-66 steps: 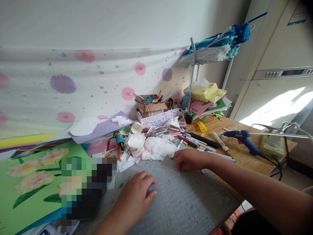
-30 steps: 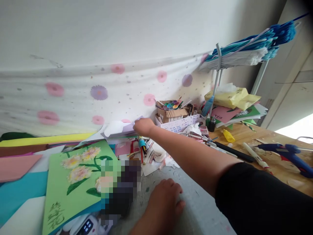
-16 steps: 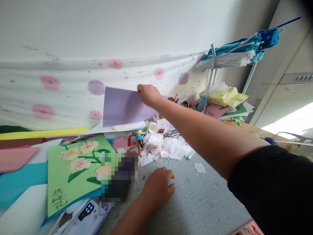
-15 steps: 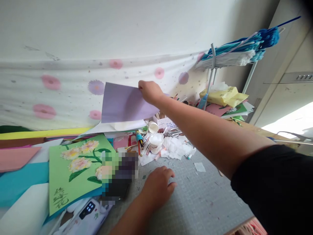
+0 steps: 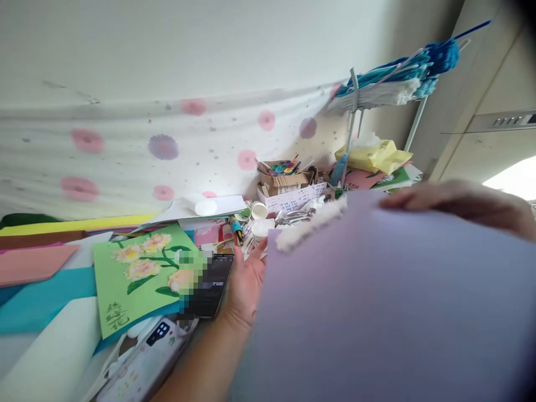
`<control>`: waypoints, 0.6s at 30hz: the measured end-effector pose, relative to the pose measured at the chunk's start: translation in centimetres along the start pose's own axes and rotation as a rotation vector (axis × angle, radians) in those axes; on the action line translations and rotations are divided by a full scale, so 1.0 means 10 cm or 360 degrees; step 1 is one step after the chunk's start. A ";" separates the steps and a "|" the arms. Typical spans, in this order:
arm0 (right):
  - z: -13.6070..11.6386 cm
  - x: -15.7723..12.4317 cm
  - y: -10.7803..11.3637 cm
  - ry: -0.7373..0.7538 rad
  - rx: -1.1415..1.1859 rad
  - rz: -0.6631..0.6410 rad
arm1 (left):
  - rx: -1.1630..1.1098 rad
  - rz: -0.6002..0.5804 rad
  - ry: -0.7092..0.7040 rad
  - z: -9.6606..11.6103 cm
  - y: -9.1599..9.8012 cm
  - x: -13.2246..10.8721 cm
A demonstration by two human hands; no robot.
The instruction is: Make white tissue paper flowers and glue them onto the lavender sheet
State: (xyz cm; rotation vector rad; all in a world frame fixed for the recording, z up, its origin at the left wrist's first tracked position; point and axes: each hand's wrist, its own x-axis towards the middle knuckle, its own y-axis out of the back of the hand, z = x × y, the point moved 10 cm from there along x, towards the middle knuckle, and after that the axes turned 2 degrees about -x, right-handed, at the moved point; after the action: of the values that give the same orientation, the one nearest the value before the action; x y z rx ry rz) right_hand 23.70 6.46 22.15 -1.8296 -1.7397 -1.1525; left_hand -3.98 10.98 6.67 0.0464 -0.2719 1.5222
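A large lilac paper sheet (image 5: 377, 301) fills the lower right of the view, close to the camera. My right hand (image 5: 456, 204) grips its far right edge, fingers over the top. My left hand (image 5: 247, 282) is raised at the sheet's left edge, palm towards it, fingers partly hidden behind the paper. A strip of white fluffy material (image 5: 310, 223) lies along the sheet's top left edge. The grey cutting mat is hidden under the sheet.
A green card with painted flowers (image 5: 138, 273) and a dark phone (image 5: 209, 287) lie to the left. Coloured paper sheets (image 5: 37, 262) stack at far left. Paper cups (image 5: 259, 211), pens and a cardboard box of craft bits (image 5: 282, 178) crowd the back. A wire rack (image 5: 377, 92) holds blue and white pipe cleaners.
My right hand has pulled the lilac sheet from the pile at the back towards me, over the mat. My left hand has lifted off the mat to the sheet's left edge.
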 end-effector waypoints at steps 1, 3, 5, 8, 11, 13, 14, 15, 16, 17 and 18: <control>0.10 -0.17 0.04 -0.0079 -0.0031 -0.0082 | -0.0153 -0.0026 0.0058 -0.03 -0.04 -0.02; 0.30 -0.44 0.10 -0.0227 -0.0104 -0.0213 | -0.0436 -0.0085 0.0200 -0.13 -0.15 -0.07; 0.54 -0.64 0.17 -0.0436 -0.0082 -0.0213 | -0.0663 -0.0135 0.0367 -0.27 -0.27 -0.12; 0.90 -0.90 0.13 -0.0752 0.0072 -0.0278 | -0.0835 -0.0154 0.0574 -0.46 -0.38 -0.17; 1.23 -1.14 0.00 -0.1003 0.0270 -0.0419 | -0.0863 -0.0103 0.0696 -0.61 -0.37 -0.19; 1.37 -1.27 -0.10 -0.1083 0.0354 -0.0528 | -0.0836 -0.0035 0.0744 -0.68 -0.32 -0.19; 1.41 -1.31 -0.14 -0.1096 0.0351 -0.0595 | -0.0811 0.0010 0.0753 -0.70 -0.28 -0.19; 1.44 -1.34 -0.17 -0.1098 0.0320 -0.0650 | -0.0782 0.0060 0.0753 -0.71 -0.24 -0.18; 1.45 -1.36 -0.21 -0.1093 0.0273 -0.0712 | -0.0752 0.0114 0.0746 -0.72 -0.20 -0.17; 1.46 -1.37 -0.24 -0.1097 0.0214 -0.0750 | -0.0724 0.0168 0.0733 -0.72 -0.15 -0.16; 1.46 -1.36 -0.24 -0.1113 0.0180 -0.0724 | -0.0700 0.0218 0.0718 -0.72 -0.12 -0.15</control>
State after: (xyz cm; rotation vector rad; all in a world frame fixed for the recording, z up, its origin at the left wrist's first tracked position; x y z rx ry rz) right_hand 27.17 8.84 2.50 -1.9587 -2.6487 -0.5333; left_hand -1.78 10.84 -0.46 -0.6670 -0.2437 1.5323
